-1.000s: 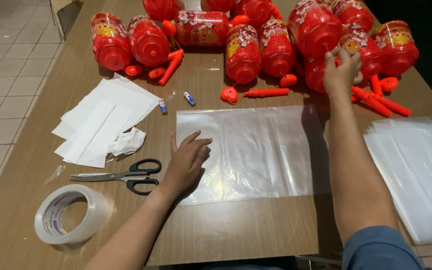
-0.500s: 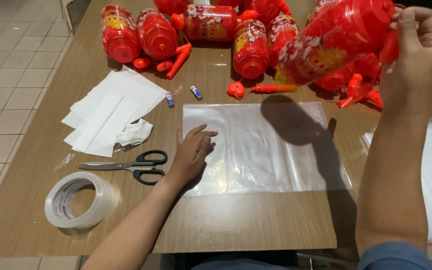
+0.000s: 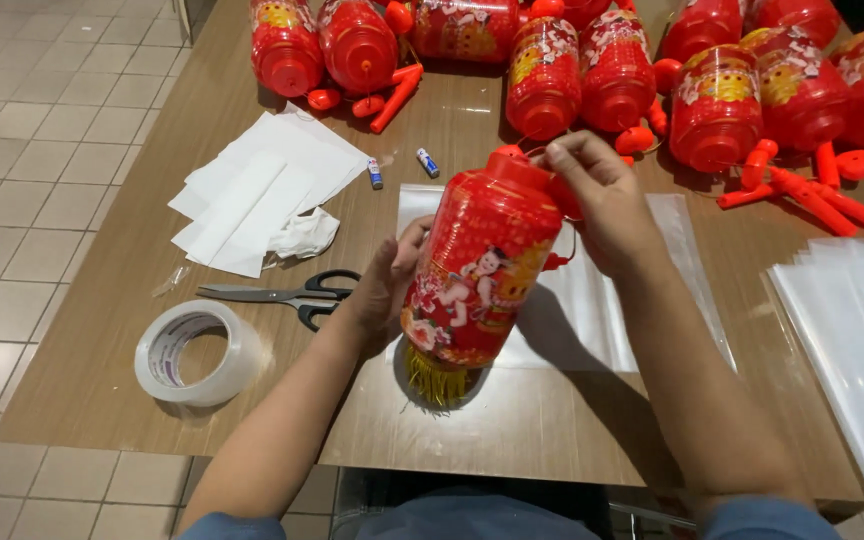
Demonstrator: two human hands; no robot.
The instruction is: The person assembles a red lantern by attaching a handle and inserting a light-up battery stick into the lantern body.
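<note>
Lantern (image 3: pixel 477 270), red with printed figures and a yellow fringe, hangs tilted above the clear plastic bag (image 3: pixel 607 290) on the wooden table (image 3: pixel 112 330). The right hand (image 3: pixel 602 200) has its fingers pinched together on the lantern's top; the left hand (image 3: pixel 387 285) cups its side, fingers curled. Scissors (image 3: pixel 287 295) and a tape roll (image 3: pixel 197 350) lie to the left.

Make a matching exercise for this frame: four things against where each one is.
Things:
1. lantern
2. scissors
3. tape roll
4. paper sheets

Places:
A. near the table's front left edge
B. between both hands, over the clear bag
C. far left, beyond the scissors
D. between the paper and the tape

Pairs: 1-B, 2-D, 3-A, 4-C
</note>
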